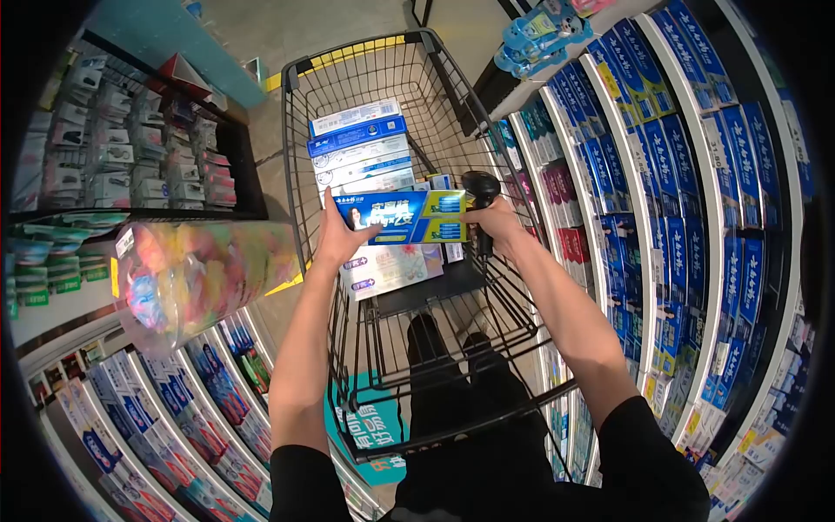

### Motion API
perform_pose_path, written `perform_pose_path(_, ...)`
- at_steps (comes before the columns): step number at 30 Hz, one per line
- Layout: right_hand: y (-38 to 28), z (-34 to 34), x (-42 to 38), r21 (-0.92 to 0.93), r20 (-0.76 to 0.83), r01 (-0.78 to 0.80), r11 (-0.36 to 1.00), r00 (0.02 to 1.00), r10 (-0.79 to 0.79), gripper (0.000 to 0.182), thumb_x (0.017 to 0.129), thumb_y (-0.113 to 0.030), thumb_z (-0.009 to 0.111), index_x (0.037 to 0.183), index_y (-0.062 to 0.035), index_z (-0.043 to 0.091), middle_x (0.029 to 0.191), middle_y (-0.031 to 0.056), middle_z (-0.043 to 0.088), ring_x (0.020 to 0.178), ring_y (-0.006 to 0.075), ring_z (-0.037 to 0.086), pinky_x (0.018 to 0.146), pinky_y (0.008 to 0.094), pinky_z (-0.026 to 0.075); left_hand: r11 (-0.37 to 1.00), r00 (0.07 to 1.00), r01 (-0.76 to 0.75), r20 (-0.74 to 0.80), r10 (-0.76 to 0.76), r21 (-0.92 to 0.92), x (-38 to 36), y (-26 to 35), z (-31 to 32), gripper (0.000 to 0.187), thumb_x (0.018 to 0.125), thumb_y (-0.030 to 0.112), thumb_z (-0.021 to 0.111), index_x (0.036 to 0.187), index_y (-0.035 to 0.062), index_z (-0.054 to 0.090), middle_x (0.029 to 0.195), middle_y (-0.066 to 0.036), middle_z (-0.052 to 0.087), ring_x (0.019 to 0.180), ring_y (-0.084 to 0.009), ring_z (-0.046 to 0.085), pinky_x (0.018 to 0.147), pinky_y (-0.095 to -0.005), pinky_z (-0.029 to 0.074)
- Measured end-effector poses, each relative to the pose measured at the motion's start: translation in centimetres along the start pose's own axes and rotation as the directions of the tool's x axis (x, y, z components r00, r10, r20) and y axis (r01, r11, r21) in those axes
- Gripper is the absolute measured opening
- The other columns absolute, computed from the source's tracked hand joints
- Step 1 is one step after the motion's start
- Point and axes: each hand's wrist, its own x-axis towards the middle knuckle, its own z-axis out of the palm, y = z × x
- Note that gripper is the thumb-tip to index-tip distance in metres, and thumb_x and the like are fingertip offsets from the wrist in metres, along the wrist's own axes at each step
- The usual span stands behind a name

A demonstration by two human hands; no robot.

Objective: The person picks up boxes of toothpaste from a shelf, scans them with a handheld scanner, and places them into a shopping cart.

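Note:
Over the shopping cart (474,113), my left hand (342,233) is closed on the left end of a blue and yellow-green toothpaste box (404,228), thumb across its printed front. My right hand (500,224) is closed around the handle of a black handheld scanner (481,184), its fingertips right at the box's right end. The scanner's head shows above that hand and its grip below. Beneath the box, a row of white and blue cartons (361,163) lies in the cart. A pale carton with purple marks (396,271) lies closer to me, partly covered by the box.
Shelves of blue toothpaste boxes (670,165) curve along the right. To the left stand a rack of hanging packs (117,157), a clear bin of colourful puffs (204,274) and more toothpaste shelves (156,418). A teal floor sign (370,426) lies under the cart's near end.

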Motion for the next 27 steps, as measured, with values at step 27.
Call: perform_pose_path(27, 3.6, 3.9, 14.3, -0.143, 0.188, 0.030, 0.989, 0.982, -0.003, 0.039, 0.082, 0.000, 0.070, 0.120, -0.0110, 0.066, 0.095, 0.0035, 0.070, 0.073, 0.0106, 0.063, 0.055, 0.0266, 0.049, 0.817, 0.871, 0.489, -0.213, -0.443, 0.304, 3.7, -8.5, 4.9, 0.092, 0.072, 0.052, 0.079, 0.142, 0.0133, 0.034, 0.117, -0.029, 0.051, 0.106, -0.0405, 0.054, 0.095, -0.0453, 0.045)
